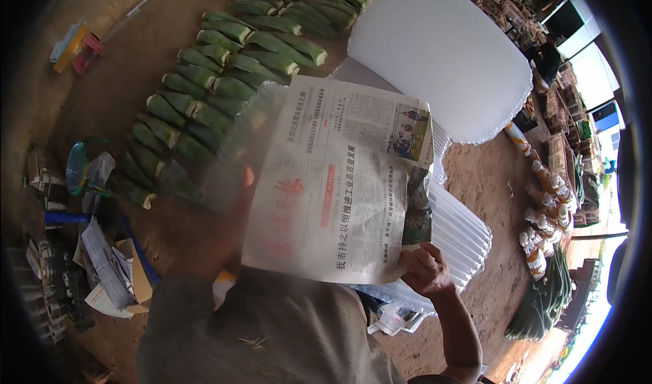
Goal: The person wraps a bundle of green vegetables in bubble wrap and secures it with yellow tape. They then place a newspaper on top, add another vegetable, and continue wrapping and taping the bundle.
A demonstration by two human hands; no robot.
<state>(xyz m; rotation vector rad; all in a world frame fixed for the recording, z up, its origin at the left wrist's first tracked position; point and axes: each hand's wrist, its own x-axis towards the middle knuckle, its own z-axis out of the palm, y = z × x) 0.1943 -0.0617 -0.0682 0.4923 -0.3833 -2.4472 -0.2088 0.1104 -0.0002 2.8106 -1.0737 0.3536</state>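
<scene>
My right hand (428, 269) grips the lower right corner of a printed newspaper sheet (326, 195), which is spread out in front of my torso. Left of the sheet, my left hand (229, 182) is blurred, with a fingertip near the sheet's left edge; its grip cannot be made out. Clear plastic film (254, 114) shows beside and above that hand. Under and beyond the newspaper lie a stack of white plastic or foam sheets (438, 52) and ribbed translucent sheets (458, 231). Rows of green leaf bundles (219, 86) with pale cut ends lie at the upper left.
Folded papers and cardboard (109, 267) lie at left, near a round turquoise object (77, 169). Pink and yellow items (81, 50) are on the floor at upper left. Wrapped bundles (547, 200), a long green bundle (542, 297) and stacked crates (558, 103) stand or lie at right.
</scene>
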